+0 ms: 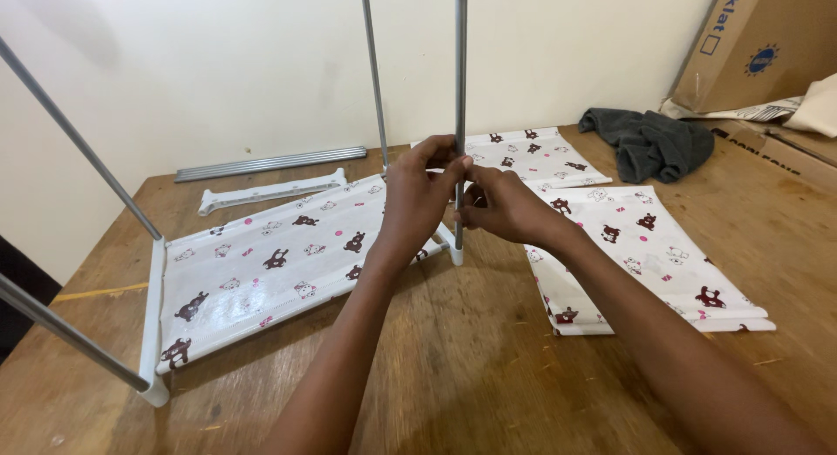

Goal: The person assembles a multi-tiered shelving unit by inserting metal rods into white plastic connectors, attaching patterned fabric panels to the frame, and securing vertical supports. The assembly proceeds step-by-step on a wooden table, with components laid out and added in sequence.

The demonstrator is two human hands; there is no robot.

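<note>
Now your left hand point(418, 193) and right hand point(501, 207) both clamp the upright grey rod point(459, 80). It stands in the white corner socket point(453, 246) (printed fabric shelf point(270, 263) beside)

shelf fabric point(288, 254): white, brown-and-pink animal print (cartoonish) | rod point(459, 89): grey | cloth point(649, 143): dark grey | table point(471, 368): brown wood

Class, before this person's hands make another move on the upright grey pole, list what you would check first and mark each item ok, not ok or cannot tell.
1. Left hand grips the grey pole: ok.
2. Right hand on the pole: ok.
3. Pole upright: ok.
4. Pole fully seated in the white corner socket: cannot tell.
5. Printed fabric shelf flat on the wooden table: ok.
6. Spare fabric panels clear of the hands: ok.
</note>
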